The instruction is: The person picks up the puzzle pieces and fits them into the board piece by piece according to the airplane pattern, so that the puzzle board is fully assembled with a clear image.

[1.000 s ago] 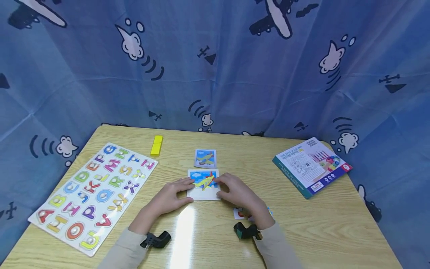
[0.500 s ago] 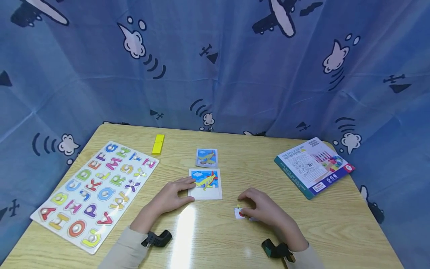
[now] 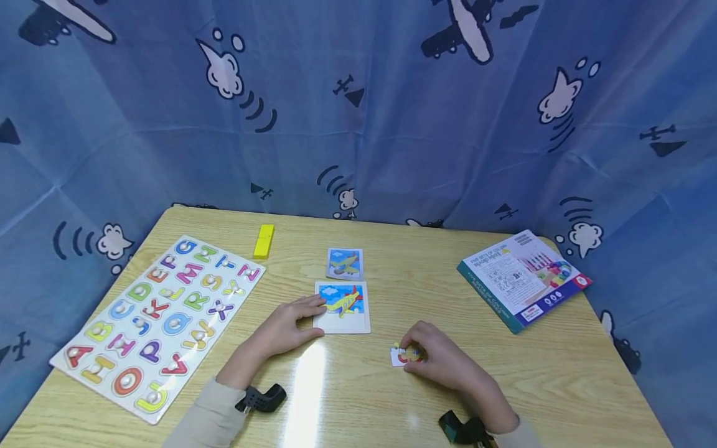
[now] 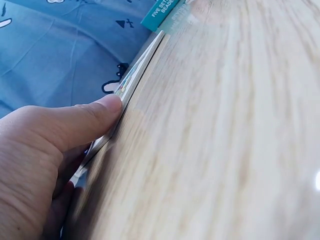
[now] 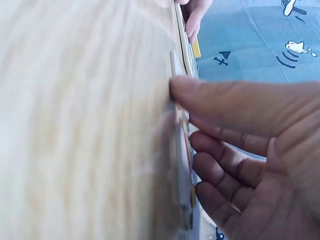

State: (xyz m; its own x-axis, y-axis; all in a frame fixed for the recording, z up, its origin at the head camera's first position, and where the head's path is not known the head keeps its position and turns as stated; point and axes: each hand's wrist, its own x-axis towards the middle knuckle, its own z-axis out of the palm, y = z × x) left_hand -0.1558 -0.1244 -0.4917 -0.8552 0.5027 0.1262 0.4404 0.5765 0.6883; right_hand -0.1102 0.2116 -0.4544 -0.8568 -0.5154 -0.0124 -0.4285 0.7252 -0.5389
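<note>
A jigsaw board (image 3: 342, 325) with a partly filled aeroplane picture lies flat at the middle of the table. Just behind it is a small picture card (image 3: 344, 264) of the same aeroplane. My left hand (image 3: 285, 326) rests at the board's left side, fingers on its picture edge and thumb by the lower left corner; in the left wrist view the thumb (image 4: 95, 117) touches the board's edge. Right of the board, my right hand (image 3: 442, 358) has thumb and forefinger around a red and yellow jigsaw piece (image 3: 413, 354). A white-edged piece (image 3: 395, 357) lies against it.
On the left lies a large alphabet peg board (image 3: 185, 277). Two yellow blocks (image 3: 263, 241) stand end to end near the back. A flat toy box (image 3: 521, 277) lies at the back right, and a blue curtain (image 3: 358, 112) hangs behind the table.
My right hand has left the board's right edge and come down to the loose pieces, where its thumb and forefinger have closed on one. The left hand keeps its place.
</note>
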